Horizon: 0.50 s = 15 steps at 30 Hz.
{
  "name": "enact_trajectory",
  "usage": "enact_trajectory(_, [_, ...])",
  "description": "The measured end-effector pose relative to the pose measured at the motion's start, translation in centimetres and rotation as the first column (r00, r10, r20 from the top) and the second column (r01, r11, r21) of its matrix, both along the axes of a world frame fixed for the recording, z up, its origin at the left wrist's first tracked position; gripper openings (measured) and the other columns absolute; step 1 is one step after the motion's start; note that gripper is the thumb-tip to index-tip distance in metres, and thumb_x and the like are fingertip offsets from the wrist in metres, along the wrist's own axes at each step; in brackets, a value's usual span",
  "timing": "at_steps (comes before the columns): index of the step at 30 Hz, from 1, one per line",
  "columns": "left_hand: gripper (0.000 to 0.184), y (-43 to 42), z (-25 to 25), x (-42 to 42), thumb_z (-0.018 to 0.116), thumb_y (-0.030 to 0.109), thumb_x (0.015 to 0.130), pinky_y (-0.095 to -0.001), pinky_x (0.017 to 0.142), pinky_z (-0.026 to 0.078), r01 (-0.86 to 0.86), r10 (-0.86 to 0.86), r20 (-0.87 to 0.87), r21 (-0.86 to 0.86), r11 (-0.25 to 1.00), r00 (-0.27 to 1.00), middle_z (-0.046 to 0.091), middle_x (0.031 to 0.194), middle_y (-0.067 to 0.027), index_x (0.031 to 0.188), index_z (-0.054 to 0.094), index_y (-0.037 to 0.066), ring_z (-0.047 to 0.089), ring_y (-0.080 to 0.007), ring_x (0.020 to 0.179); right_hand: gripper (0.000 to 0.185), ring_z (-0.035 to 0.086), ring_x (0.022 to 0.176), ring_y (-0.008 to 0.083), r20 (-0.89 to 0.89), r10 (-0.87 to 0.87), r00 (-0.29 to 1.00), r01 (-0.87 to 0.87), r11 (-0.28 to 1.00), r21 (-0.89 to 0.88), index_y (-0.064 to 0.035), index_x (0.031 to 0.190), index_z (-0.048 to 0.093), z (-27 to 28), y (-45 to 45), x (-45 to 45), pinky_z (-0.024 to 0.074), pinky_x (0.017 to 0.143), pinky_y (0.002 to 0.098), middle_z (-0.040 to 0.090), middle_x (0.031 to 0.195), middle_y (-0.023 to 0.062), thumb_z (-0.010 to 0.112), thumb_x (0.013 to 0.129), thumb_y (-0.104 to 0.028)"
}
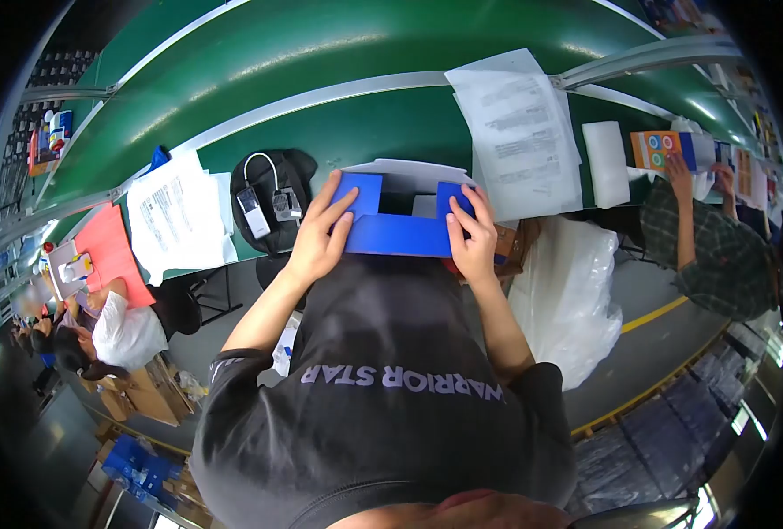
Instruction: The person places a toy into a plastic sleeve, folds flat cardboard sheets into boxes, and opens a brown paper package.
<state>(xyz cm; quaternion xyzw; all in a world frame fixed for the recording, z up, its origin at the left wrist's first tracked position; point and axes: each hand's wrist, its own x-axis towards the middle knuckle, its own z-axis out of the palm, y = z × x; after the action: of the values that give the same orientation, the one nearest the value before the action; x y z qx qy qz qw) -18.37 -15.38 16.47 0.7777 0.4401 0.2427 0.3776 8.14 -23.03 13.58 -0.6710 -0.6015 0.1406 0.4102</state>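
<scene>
A blue cardboard box [400, 236] with a white inside stands open at the table's front edge, close to my body. My left hand [323, 227] grips its left end, with fingers on the left blue flap [362, 196]. At the other end my right hand [473, 234] holds the box, fingertips resting on the right flap [450, 196]. Between the flaps the dark interior shows, with a pale piece inside that I cannot make out. To the left of the box, a black pouch [303, 167] carries a white device [253, 214] with a cable and a small grey device [287, 204].
Printed sheets lie left [178, 216] and right [524, 141] on the green table [356, 132]. A white foam roll [605, 163] is further right, near a co-worker's hands [681, 181] at an orange-and-blue box. Plastic wrap [563, 300] hangs beside me. Other people sit left.
</scene>
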Motion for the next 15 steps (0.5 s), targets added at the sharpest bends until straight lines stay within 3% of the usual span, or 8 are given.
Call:
enact_trajectory(2, [0.039,0.2,-0.5,0.2,0.059,0.009,0.086,-0.04,0.107,0.031,-0.053,0.052,0.051,0.012,0.999,0.997,0.035,0.142,-0.0228,0.124,0.057,0.005,0.038,-0.0392,0.13,0.021,0.048,0.12,0.0377,0.011,0.034,0.999,-0.034,0.999,-0.008,0.0019,0.098,0.069,0.1,0.4,0.2,0.0401,0.099,0.0423,0.057,0.118,0.0156,0.066,0.079,-0.006])
enact_trajectory(3, [0.039,0.5,-0.4,0.3,0.059,0.009,0.086,-0.04,0.107,0.031,-0.053,0.052,0.052,0.01,0.999,0.997,0.035,0.142,-0.0228,0.124,0.057,0.005,0.038,-0.0392,0.13,0.022,0.048,0.12,0.0378,-0.112,0.013,0.994,-0.014,1.0,-0.003,0.0013,0.097,0.069,-0.2,0.6,0.3,0.0407,0.098,0.0416,0.056,0.116,0.0171,0.07,0.076,-0.007])
enact_trajectory(5, [0.051,1.3,0.0,0.5,0.066,0.007,0.079,-0.0406,0.106,0.033,-0.099,0.1,0.008,-0.008,0.995,0.995,0.04,0.135,-0.0225,0.128,0.051,0.004,0.041,-0.04,0.127,0.04,0.05,0.117,0.0374,-0.065,-0.069,0.996,0.064,0.995,-0.075,-0.0006,0.112,0.063,-0.1,0.8,0.7,0.0411,0.098,0.0416,0.055,0.117,0.0189,0.073,0.074,-0.009])
enact_trajectory(6, [0.065,2.2,-0.5,0.7,0.07,0.007,0.074,-0.0414,0.105,0.034,-0.119,0.123,0.123,-0.042,0.992,0.985,0.043,0.13,-0.0229,0.133,0.043,0.003,0.042,-0.0395,0.125,0.061,0.05,0.113,0.0368,-0.217,-0.154,0.964,0.162,0.987,0.017,-0.0034,0.127,0.051,-0.2,1.0,0.0,0.0415,0.096,0.0418,0.051,0.12,0.0198,0.075,0.072,-0.011])
enact_trajectory(9, [0.071,2.7,0.1,0.6,0.069,0.005,0.073,-0.0417,0.105,0.034,-0.118,0.129,0.089,-0.117,0.986,0.988,0.041,0.133,-0.024,0.136,0.037,0.002,0.04,-0.0394,0.126,0.071,0.048,0.116,0.0346,-0.327,-0.031,0.944,0.009,0.998,-0.068,-0.0034,0.134,0.042,-0.9,1.9,0.7,0.0426,0.095,0.0405,0.047,0.125,0.0216,0.076,0.071,-0.009])
enact_trajectory(10, [0.07,3.1,-0.1,0.4,0.069,0.004,0.072,-0.0418,0.105,0.034,-0.029,0.03,0.042,-0.032,0.999,0.999,0.038,0.137,-0.024,0.136,0.039,0.005,0.039,-0.0386,0.128,0.071,0.048,0.116,0.0346,-0.331,-0.029,0.943,0.005,0.997,-0.072,-0.0034,0.134,0.042,-0.8,2.2,0.7,0.0426,0.095,0.0405,0.047,0.125,0.0216,0.076,0.071,-0.009])
enact_trajectory(12, [0.069,3.3,-0.7,0.0,0.069,0.004,0.072,-0.0419,0.105,0.034,-0.044,0.047,0.04,-0.072,0.996,0.998,0.037,0.139,-0.0237,0.135,0.041,0.007,0.038,-0.0386,0.129,0.067,0.049,0.113,0.0374,-0.134,0.09,0.987,-0.099,0.993,-0.062,-0.0048,0.13,0.046,-0.2,3.1,0.5,0.0417,0.095,0.0425,0.048,0.124,0.0204,0.076,0.071,-0.01])
enact_trajectory(15, [0.059,3.0,-2.9,-0.7,0.069,0.003,0.072,-0.0413,0.105,0.034,-0.104,0.111,0.058,-0.113,0.988,0.992,0.037,0.141,-0.0221,0.127,0.05,0.012,0.036,-0.0376,0.131,0.056,0.051,0.111,0.0378,-0.146,0.092,0.985,-0.099,0.994,-0.043,-0.004,0.121,0.051,-0.9,3.1,-1.0,0.0425,0.094,0.0436,0.049,0.123,0.0202,0.075,0.071,-0.008])
